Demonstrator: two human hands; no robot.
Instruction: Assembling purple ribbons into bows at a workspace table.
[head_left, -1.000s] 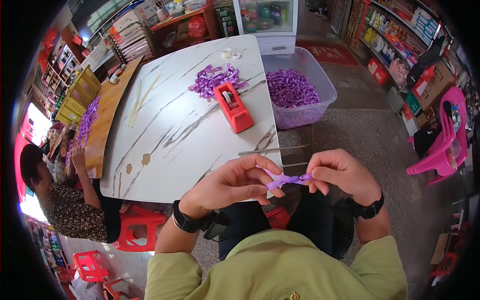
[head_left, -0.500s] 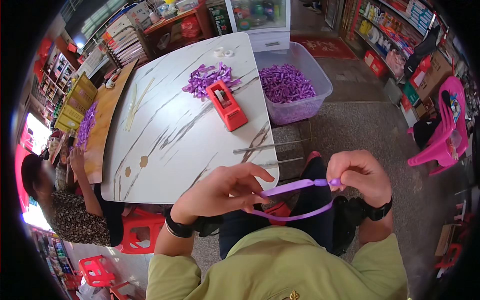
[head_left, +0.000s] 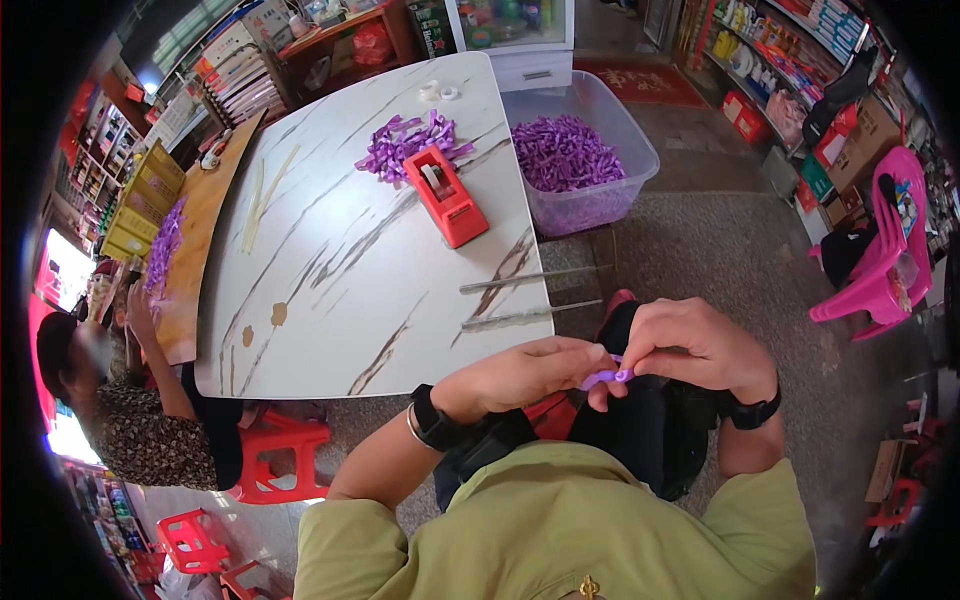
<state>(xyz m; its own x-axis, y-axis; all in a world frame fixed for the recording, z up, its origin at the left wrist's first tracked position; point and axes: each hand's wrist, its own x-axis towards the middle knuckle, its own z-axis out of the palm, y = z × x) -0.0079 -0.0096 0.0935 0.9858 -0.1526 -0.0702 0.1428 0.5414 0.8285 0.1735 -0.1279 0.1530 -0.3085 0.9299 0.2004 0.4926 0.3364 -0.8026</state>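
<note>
Holding the left part of the ribbon (head_left: 597,380), the left hand (head_left: 535,378) has its fingers bent around it, hiding much of its length. Between the hands, near the corner of the table (head_left: 340,320), the ribbon shows as a short purple curve. It looks light, limp and perhaps slippery, so a fingertip pinch near each end should suit it best. The right hand (head_left: 695,345) pinches its right part; fine detail there is too small to make out.

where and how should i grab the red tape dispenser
Probably pinch the red tape dispenser by its long sides near the closer end, coming from above on the person's side: its body is long and narrow, and purple ribbons crowd its far end.
</note>
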